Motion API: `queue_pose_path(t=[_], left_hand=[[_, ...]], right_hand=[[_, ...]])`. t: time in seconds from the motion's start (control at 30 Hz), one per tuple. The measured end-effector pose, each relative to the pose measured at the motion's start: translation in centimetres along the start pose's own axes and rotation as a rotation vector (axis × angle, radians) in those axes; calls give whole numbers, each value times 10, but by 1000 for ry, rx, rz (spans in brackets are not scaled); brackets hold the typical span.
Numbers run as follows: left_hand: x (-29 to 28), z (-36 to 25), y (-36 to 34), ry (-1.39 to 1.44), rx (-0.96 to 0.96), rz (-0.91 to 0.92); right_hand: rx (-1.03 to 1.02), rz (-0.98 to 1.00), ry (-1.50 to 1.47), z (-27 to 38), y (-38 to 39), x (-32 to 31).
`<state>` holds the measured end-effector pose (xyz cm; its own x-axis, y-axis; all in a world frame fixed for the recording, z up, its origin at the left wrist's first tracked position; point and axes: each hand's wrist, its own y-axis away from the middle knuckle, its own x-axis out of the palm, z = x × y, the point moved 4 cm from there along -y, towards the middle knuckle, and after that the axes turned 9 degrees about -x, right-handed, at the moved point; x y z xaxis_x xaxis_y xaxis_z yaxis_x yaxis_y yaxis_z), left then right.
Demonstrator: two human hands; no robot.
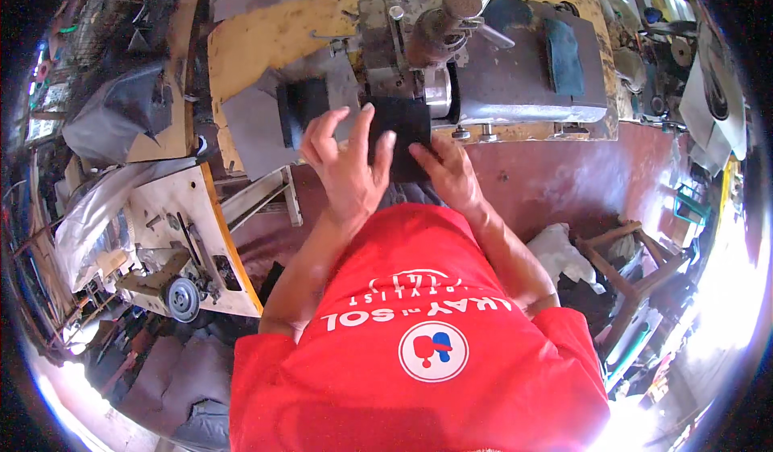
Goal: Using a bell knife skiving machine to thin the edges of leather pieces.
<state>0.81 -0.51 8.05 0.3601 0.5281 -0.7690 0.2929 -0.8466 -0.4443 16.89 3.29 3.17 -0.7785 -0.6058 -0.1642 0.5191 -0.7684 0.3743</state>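
The machine [385,45] stands on the yellow table [262,49], and the black piece [405,122] is right in front of it, on the person's side. The piece's far edge meets the machine's front, or perhaps slips a little under it; the dark colours there make it hard to tell. Its long axis runs from the machine back toward the person's body, with the short far end toward the metal.

The right hand [452,174] is at the piece's right edge, in front of the machine, with the thumb laid on the black surface. The other fingers are partly hidden, so I cannot tell whether they clamp it from below. The left hand [352,162] is at the opposite edge, fingers spread well apart and closed on nothing; its thumb overlaps the piece from this view, but contact is unclear. The right hand looks the nearer in grip, the piece lying just to its left.

Just right of the machine's front is a shiny metal cylinder [438,91]. To the machine's left, a second black piece [303,104] rests on a grey sheet [256,130]. Farther to its right lies a blue cloth [564,59].
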Motion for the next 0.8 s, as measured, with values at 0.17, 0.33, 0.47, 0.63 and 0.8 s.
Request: queue_pose_path(t=[0.17, 0.33, 0.47, 0.63, 0.8], left_hand=[[27, 3, 4, 911, -639, 522], [50, 37, -5, 470, -375, 306], [60, 38, -5, 500, -250, 276], [70, 30, -13, 491, -226, 234], [74, 28, -16, 444, -300, 249]], right_hand=[[-653, -197, 832, 27, 20, 23], [-743, -325, 597, 39, 19, -6], [-877, -939, 657, 102, 3, -89], [-791, -504, 557, 131, -39, -112], [-1024, -490, 1342, 199, -17, -109]])
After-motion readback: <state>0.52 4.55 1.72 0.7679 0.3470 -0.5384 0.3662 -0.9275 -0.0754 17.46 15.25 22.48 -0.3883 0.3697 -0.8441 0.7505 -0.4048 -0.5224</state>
